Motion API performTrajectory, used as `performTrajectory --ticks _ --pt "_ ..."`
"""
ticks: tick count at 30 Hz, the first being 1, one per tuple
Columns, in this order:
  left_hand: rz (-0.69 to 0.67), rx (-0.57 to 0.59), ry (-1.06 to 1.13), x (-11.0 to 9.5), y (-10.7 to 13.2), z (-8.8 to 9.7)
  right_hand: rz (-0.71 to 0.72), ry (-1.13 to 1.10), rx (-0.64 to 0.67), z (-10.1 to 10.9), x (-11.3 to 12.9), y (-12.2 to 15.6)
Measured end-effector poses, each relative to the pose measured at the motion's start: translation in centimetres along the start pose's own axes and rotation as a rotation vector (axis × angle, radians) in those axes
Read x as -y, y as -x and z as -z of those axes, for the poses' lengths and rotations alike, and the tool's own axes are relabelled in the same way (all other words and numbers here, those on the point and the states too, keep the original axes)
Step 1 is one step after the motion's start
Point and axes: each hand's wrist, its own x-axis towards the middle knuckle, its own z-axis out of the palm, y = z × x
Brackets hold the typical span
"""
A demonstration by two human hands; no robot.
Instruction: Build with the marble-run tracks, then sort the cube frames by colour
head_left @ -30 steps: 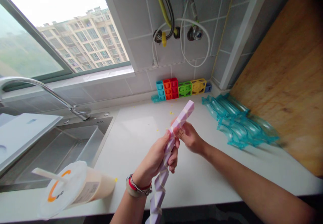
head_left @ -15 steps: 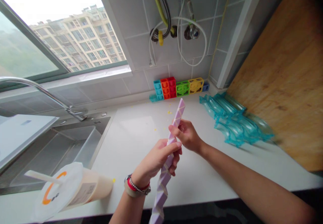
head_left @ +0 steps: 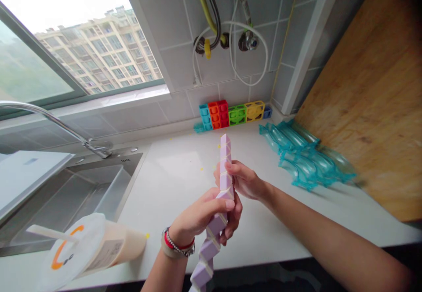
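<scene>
A long lilac snake puzzle (head_left: 210, 249) of wedge-shaped segments runs from the lower edge of the view up over the counter. Its far part is straight, while the near part zigzags. My left hand (head_left: 211, 210) is wrapped round its middle, thumb on top. Just beyond, my right hand (head_left: 245, 178) grips the straight part, with the thumb on the near side and the fingers partly hidden behind it. The puzzle's tip stands free above the white counter (head_left: 171, 186), and its lower end leaves the frame.
Colourful plastic blocks (head_left: 219, 114) line the wall. Clear teal wavy plastic pieces (head_left: 303, 156) lie at right, beside a wooden board (head_left: 362, 107). At left are a lidded drink cup with straw (head_left: 112, 248), a sink (head_left: 59, 208) and a faucet (head_left: 59, 123). Tiny yellow bits dot the counter.
The straight part of the snake puzzle has turned from leaning right to nearly upright, its tip shifting left. Both hands still hold it, and the fingers of my right hand have shifted round it.
</scene>
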Motion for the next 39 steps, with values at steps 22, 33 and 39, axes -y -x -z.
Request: performTrajectory --ticks 22,33,39 --pt "-0.109 -0.352 -0.096 1.0 -1.6 0.2 0.025 0.163 -0.090 1.8 -0.3 -0.8" --pt "0.029 -0.284 0.123 0.2 -0.6 -0.1 0.264 0.451 -0.088 0.7 0.8 0.2" --pt "0.009 -0.235 0.139 0.6 -1.0 0.5 0.242 0.479 -0.053 0.9 0.4 0.3"
